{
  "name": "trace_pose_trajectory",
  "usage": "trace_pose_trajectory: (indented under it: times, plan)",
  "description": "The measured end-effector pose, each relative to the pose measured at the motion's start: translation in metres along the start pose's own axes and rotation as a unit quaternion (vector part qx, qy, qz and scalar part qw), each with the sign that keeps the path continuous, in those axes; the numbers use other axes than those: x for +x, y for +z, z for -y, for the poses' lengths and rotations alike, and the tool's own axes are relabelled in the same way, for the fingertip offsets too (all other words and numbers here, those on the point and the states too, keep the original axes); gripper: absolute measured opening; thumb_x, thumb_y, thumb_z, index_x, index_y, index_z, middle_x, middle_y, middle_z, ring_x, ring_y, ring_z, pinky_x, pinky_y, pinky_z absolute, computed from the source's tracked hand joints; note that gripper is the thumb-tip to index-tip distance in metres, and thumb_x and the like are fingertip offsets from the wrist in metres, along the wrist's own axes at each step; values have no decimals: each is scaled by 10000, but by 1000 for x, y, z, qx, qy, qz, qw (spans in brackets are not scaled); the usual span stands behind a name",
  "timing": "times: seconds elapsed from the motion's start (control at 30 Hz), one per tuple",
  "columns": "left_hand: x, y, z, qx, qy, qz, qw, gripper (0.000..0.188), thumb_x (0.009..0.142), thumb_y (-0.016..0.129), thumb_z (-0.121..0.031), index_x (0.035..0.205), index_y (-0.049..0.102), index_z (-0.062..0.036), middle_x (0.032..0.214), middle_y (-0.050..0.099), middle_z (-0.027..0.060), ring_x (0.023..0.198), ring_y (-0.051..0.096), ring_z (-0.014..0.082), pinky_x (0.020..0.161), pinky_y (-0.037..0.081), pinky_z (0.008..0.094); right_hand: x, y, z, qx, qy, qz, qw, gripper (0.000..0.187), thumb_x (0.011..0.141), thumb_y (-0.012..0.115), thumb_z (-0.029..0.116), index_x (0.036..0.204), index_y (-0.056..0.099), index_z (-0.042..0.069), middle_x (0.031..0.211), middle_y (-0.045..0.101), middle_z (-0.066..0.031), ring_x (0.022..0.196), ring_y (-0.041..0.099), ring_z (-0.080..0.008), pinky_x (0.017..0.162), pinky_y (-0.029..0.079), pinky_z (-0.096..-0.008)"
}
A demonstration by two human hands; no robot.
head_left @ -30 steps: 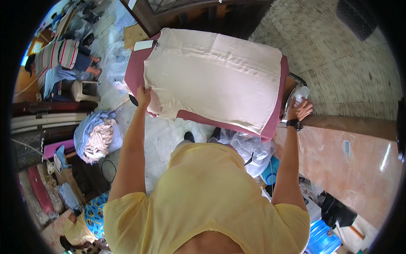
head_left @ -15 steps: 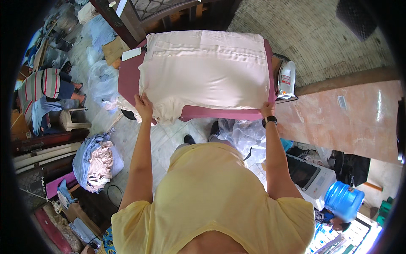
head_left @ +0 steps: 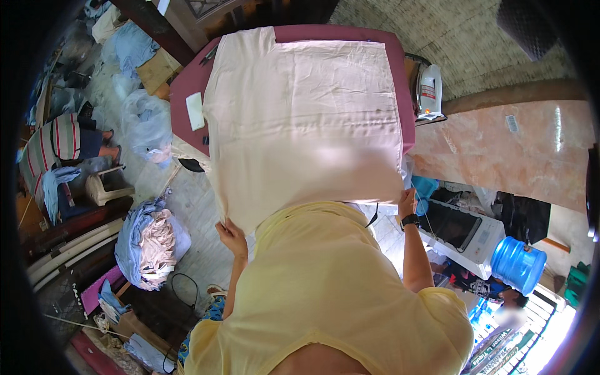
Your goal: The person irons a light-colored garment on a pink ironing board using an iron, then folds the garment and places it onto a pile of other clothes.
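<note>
Cream cloth (head_left: pixel 300 125) now spread across the maroon table (head_left: pixel 187 94), near edge drawn off it toward the person; half a second ago it sat further up. Left hand (head_left: pixel 230 236) pinches the near-left corner, right hand (head_left: pixel 407 203) grips the near-right edge. Looks like squaring it flat. White iron (head_left: pixel 429 90) stands at the table's right edge.

Cloth (head_left: pixel 300 119) on table (head_left: pixel 187 94), iron (head_left: pixel 429 92) right.

The cream cloth (head_left: pixel 303 125) now covers far more of the maroon surface (head_left: pixel 187 87), its near edge drawn down toward the person by both hands.
</note>
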State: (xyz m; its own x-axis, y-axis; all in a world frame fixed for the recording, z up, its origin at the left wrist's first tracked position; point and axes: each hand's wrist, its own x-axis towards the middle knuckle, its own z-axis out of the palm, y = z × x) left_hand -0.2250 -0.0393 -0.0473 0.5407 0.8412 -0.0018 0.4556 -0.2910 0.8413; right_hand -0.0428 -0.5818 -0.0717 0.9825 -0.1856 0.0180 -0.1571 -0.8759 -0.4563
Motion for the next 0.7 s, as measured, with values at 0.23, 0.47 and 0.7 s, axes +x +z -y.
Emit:
trace_pose_trajectory:
  times: [0.23, 0.47, 0.7]
  plan:
    - [2, 14, 22, 91, 51, -7, 995, 205, 968, 551, -116, 1080, 489, 43, 973, 527, 177, 880, 535, 271, 752, 461, 346, 14, 15, -70, -143, 73, 163, 973, 191, 831, 634, 144, 958, 528, 47, 858, 616, -189, 818, 601, -405, 698, 465, -511]
    - [180, 172, -155, 61, 359, 41, 930, 326, 894, 605, -57, 1190, 502, 31, 1182, 515, 228, 1124, 481, 398, 978, 373, 462, 212, 18, 121, -98, -62, 25, 993, 388, 918, 573, 290, 1199, 535, 25, 1263, 513, -281, 1179, 470, -460, 1005, 365, -564]
    - [190, 428, -356, -17, 474, 245, 845, 257, 905, 590, -93, 1159, 584, -56, 1103, 597, 173, 1040, 557, 379, 904, 453, 450, 226, 83, 101, -54, 56, -40, 996, 607, 872, 610, 465, 1258, 502, 9, 1322, 468, -316, 1215, 415, -548, 992, 376, -589]
